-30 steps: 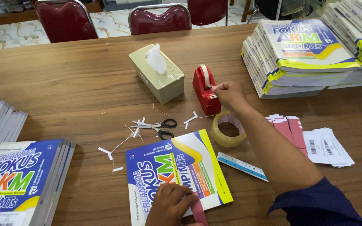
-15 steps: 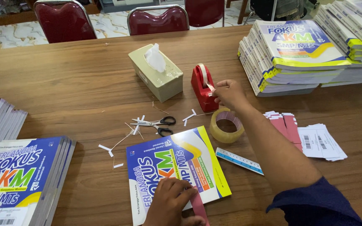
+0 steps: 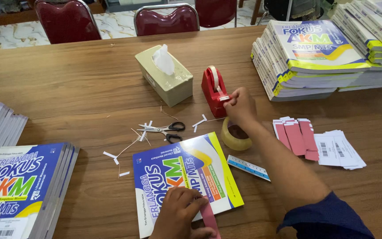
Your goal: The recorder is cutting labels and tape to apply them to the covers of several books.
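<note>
Tape end at the red dispenser point(image 3: 213, 90), frame centre, is pinched between my right hand point(image 3: 240, 105) fingertips. My left hand point(image 3: 180, 214), bottom centre, presses a pink strip point(image 3: 209, 220) flat against the book point(image 3: 186, 177).

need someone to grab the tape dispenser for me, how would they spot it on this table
On the wooden table, look just right of the beige tissue box, at the fingertips of the right hand. The tape dispenser stands there upright, and it is the only solid red thing; the loose tape roll below it is yellowish.
</note>
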